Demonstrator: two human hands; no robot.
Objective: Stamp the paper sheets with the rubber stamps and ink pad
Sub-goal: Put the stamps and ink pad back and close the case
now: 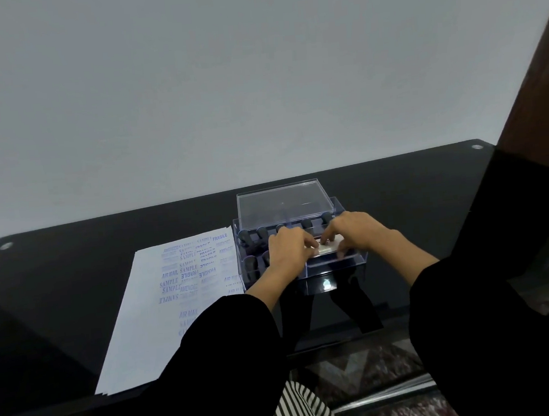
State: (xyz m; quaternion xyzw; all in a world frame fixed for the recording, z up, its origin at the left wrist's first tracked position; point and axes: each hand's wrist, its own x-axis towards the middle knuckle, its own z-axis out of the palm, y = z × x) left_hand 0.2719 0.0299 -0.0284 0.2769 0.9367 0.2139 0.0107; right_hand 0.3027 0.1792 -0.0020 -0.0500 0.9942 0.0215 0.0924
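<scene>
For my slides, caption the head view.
Left hand and right hand grip a white item over the clear stamp box, beside stamped sheets.

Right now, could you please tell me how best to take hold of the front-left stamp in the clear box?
Pinch the stamp by its dark rounded handle, coming from straight above. It stands upright with the handle up, and the walls of the clear box block a sideways approach.

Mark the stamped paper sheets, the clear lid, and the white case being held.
white paper sheets with blue stamps (145,335): head view, bare lower part of top sheet.
clear plastic lid (283,207): head view, middle of its flat panel.
small flat white case (328,247): head view, its top face.
</scene>
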